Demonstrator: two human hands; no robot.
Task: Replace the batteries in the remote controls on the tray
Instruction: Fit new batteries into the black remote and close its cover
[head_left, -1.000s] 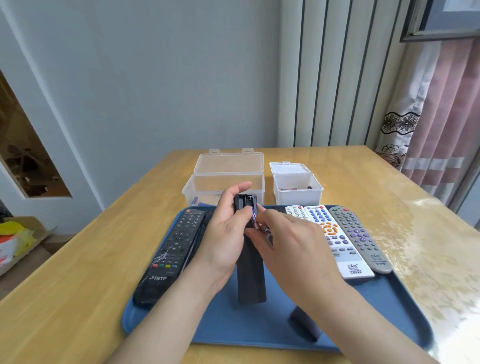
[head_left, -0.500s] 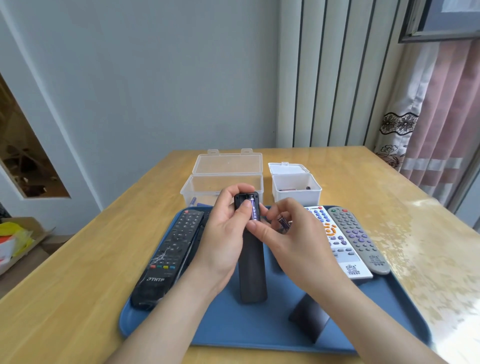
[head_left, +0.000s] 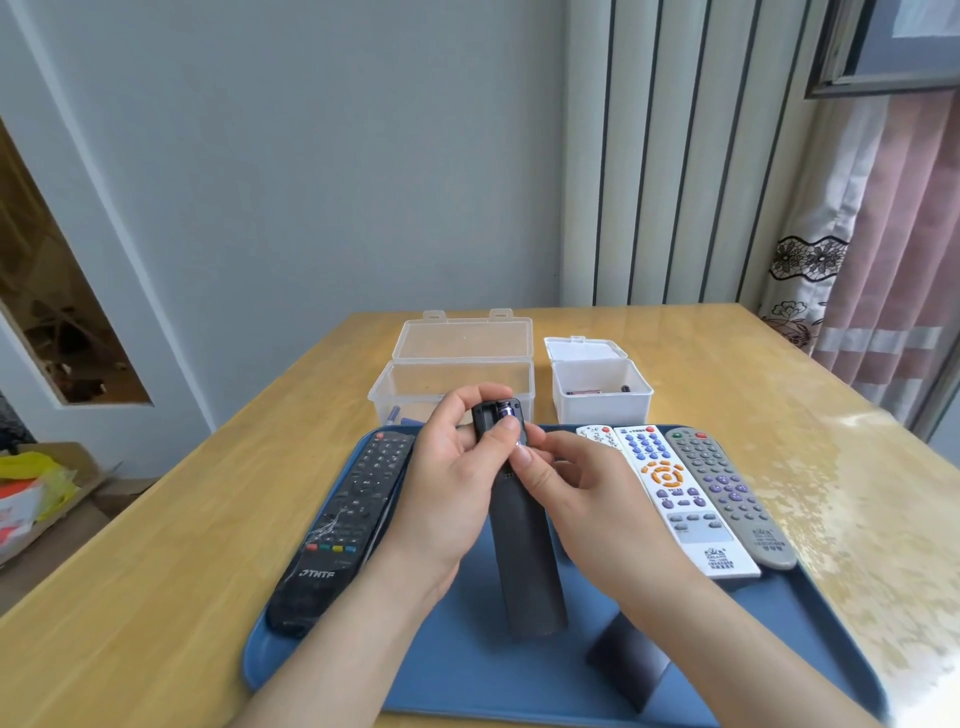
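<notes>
Nearest, under the right forearm, a loose black cover (head_left: 628, 660) lies on the blue tray (head_left: 467, 675). The left hand (head_left: 452, 483) wraps round the black remote (head_left: 527, 566), back side up. The right hand (head_left: 582, 493), fingers curled, pinches the near end of a battery (head_left: 506, 413), which sits in the open compartment just beyond the left thumb. Two open clear boxes (head_left: 452, 384) stand farther off.

A home room: wooden table (head_left: 779, 395), floral curtain (head_left: 883, 270), framed picture (head_left: 893, 41) above

Pink curtain (head_left: 893, 249), cardboard box (head_left: 96, 480)
</notes>
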